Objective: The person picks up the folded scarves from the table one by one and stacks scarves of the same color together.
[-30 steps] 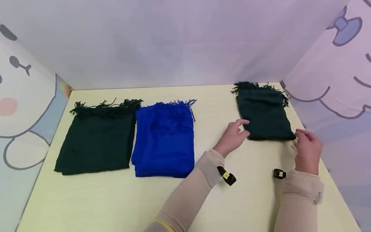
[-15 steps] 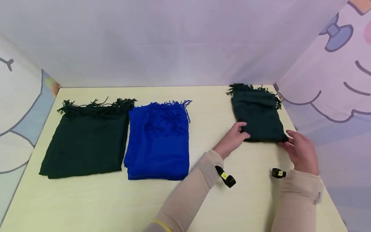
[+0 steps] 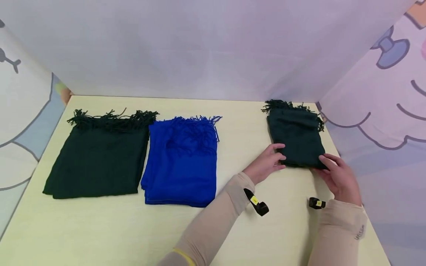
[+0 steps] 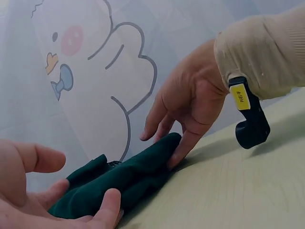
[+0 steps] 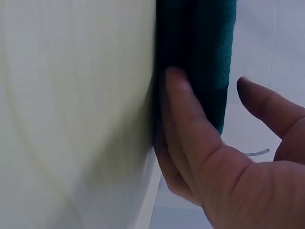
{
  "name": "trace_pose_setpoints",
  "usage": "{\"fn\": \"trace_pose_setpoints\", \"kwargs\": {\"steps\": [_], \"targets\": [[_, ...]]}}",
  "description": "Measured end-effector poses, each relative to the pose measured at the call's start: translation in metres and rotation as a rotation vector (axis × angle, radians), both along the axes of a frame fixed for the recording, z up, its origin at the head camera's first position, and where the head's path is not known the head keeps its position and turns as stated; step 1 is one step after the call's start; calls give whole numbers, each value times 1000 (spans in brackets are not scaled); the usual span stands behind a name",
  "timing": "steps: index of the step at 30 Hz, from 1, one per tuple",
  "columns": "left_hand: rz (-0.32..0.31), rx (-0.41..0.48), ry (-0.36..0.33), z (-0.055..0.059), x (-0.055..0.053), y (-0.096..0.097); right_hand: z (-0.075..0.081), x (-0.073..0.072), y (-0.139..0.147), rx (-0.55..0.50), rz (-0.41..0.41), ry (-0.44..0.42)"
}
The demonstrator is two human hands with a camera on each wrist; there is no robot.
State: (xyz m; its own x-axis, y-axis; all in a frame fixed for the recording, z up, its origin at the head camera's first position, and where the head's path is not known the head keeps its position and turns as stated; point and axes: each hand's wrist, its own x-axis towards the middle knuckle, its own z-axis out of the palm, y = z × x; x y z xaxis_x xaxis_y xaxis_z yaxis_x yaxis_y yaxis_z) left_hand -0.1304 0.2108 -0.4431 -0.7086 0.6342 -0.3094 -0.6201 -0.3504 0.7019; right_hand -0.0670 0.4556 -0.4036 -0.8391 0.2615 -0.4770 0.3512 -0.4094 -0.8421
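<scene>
A folded dark green fringed scarf (image 3: 294, 136) lies at the right end of the table, its fringe toward the back wall. My right hand (image 3: 339, 177) is at its near right corner. In the right wrist view, the fingers (image 5: 190, 109) press along the folded edge of the cloth, while the thumb (image 5: 267, 102) stands apart from it. My left hand (image 3: 264, 164) is at the near left corner, thumb and fingers spread. The left wrist view shows the left fingers (image 4: 107, 210) overlapping the thick green fold (image 4: 138, 167).
A folded blue fringed scarf (image 3: 184, 166) lies mid-table. Left of it, and right alongside, is another dark green folded scarf (image 3: 100, 159). A pale wall cloth (image 3: 199, 51) rises behind the table (image 3: 100, 229), with cartoon-printed cloth (image 3: 382, 111) at the sides.
The right hand has moved left from beside the scarf onto its near right corner, its fingers opening out. The left hand has spread its fingers at the left edge. The view has shifted slightly.
</scene>
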Motion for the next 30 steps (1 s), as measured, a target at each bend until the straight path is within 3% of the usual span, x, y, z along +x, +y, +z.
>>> {"fn": "trace_pose_setpoints", "kwargs": {"steps": [5,8,13,16,20,23,27,30], "targets": [[-10,30,-31,-1,0,0,-4,-4,3,7,82,38],[-13,-7,1,0,1,-1,-5,-7,2,18,95,43],[-27,-11,44,2,1,-5,-5,-5,2,-181,121,157],[-51,2,18,2,0,-8,-5,-4,1,-291,181,214],[-43,-29,-9,-2,1,-9,-6,-6,-5,-287,284,205],[-25,21,1,-2,0,-10,-8,-4,-8,-299,330,197],[-15,116,9,3,-4,-13,-3,-2,-7,-378,349,220],[16,87,6,5,-6,-14,1,-4,-7,-421,332,229]]}}
